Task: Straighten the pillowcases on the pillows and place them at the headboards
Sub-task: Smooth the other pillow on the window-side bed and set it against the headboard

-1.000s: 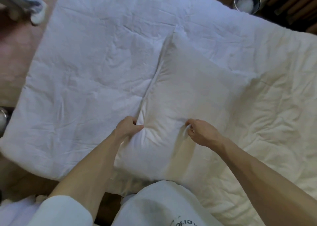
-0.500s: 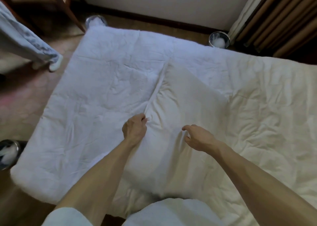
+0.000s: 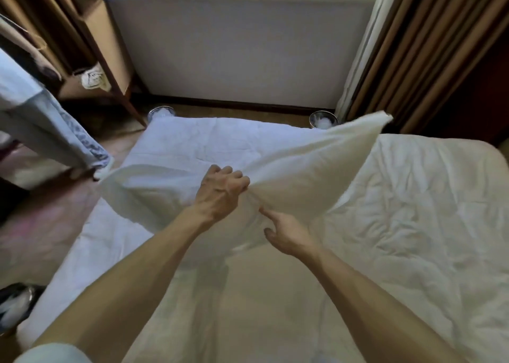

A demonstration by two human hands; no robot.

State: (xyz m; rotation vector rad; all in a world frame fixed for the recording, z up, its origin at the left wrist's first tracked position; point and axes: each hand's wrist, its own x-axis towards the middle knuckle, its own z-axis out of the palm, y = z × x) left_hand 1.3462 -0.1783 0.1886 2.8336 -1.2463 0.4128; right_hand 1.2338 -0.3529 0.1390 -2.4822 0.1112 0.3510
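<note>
At the far left a person's pale trouser leg (image 3: 55,134) stands on the floor beside the bed (image 3: 413,225). The pillow (image 3: 303,175) is clear of the white bedding, up in the air across the middle of the bed. It is tilted, with its left corner hanging low and its right corner high. The left hand (image 3: 220,194) has its grip clamped on the pillow's near edge, fingers curled into a bunch of fabric about midway along. The pillow spreads out to either side of that hand and away from it. Just right of it and nearer, the right hand (image 3: 286,233) sits below the bunch with its grip apart. The thumb and forefinger are spread, the forefinger tip touches the fabric, and the other fingers are hidden. A round bin (image 3: 322,119) stands on the floor at the bed's far edge, just left of the raised corner. Brown curtains (image 3: 413,54) hang on the right.
</note>
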